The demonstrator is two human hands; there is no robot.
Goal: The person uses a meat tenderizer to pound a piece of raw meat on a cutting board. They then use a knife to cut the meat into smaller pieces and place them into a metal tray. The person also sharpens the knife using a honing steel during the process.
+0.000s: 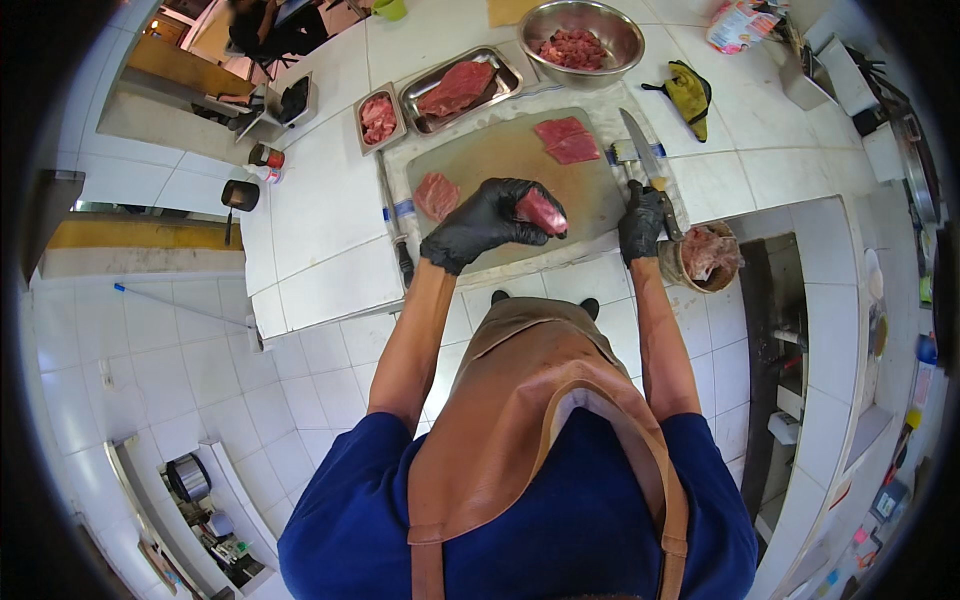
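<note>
My left hand [499, 217], in a black glove, holds a folded piece of raw red meat [541, 211] above the grey cutting board [517, 161]. My right hand [641, 221], gloved too, is closed around the handle of a metal meat mallet [624, 153] at the board's right edge. Just right of that hand lies a knife [637, 142] with its blade pointing away from me; its dark handle [673, 217] is beside my fingers. Two flat slices of raw meat [568, 140] rest at the board's far right. Another slice [436, 196] lies at its left, partly near my wrist.
Beyond the board stand a small tray of meat pieces [378, 118], a metal tray with a large cut [457, 88] and a steel bowl of diced meat [581, 49]. A sharpening steel [397, 225] lies left, a green-yellow cloth [686, 101] right. A bucket with plastic [705, 259] stands below the counter edge.
</note>
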